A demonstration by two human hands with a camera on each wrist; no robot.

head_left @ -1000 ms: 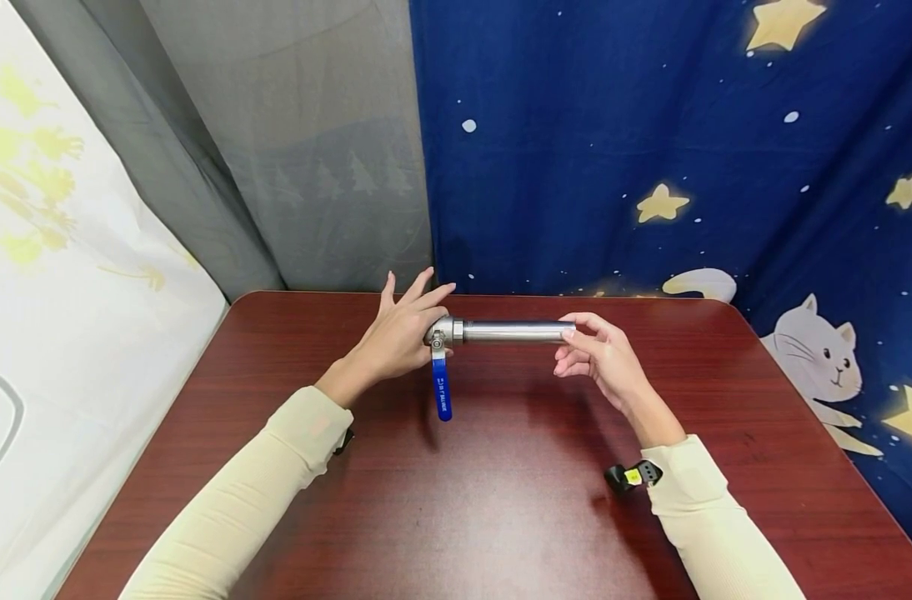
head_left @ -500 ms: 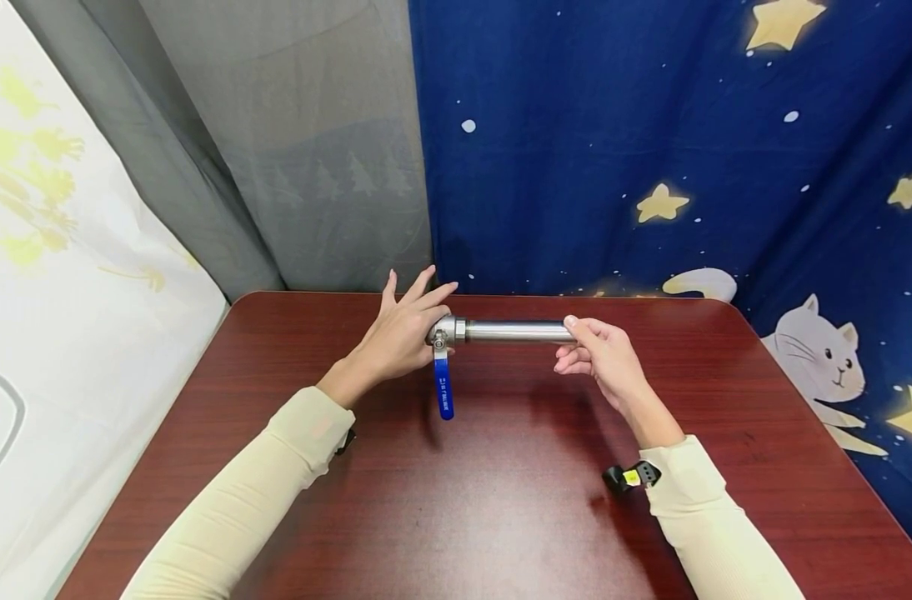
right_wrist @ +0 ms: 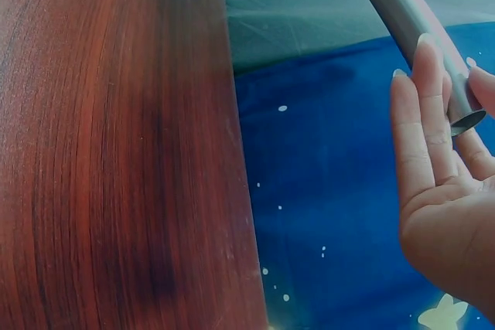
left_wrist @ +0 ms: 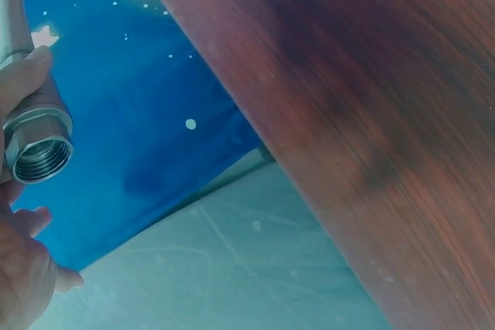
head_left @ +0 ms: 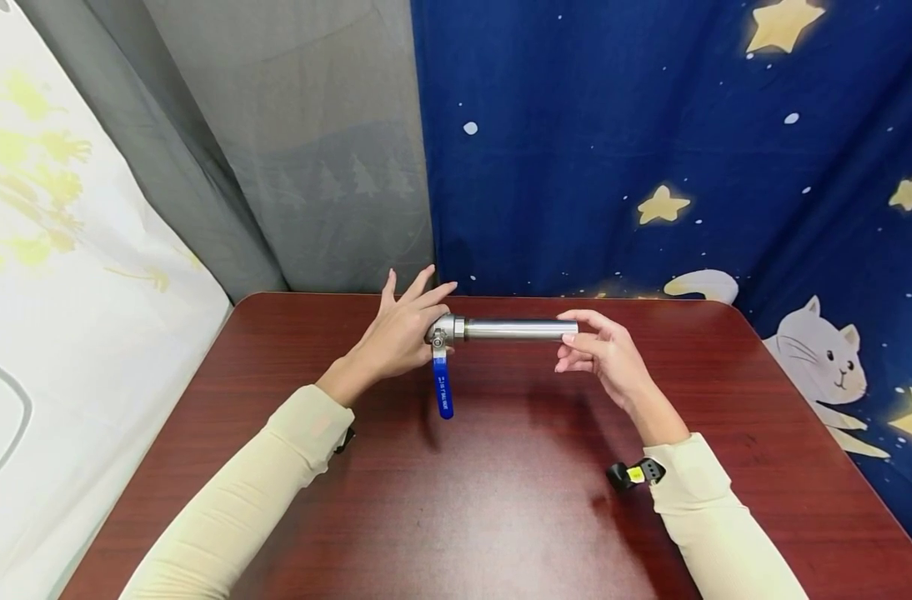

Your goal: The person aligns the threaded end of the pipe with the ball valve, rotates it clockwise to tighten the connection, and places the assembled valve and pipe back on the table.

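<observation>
A steel ball valve with a blue lever is held above the table, the lever pointing toward the person. My left hand grips the valve body between thumb and forefinger, the other fingers spread. In the left wrist view, the valve's free threaded port faces the camera. From the valve's other side a smooth steel pipe extends level to the right. My right hand pinches the pipe's far end between thumb and forefinger. In the right wrist view the pipe's end is hollow, and two fingers lie straight beside it.
Below is a dark red wood-grain table. Behind it hang a grey curtain and a blue star-patterned curtain. White printed cloth hangs at the left. A black device is strapped at the right wrist.
Half a second ago my right thumb lay over the top of the pipe's end; now it is lower on the near side, with the forefinger extended along the far side. The left hand stays put.
</observation>
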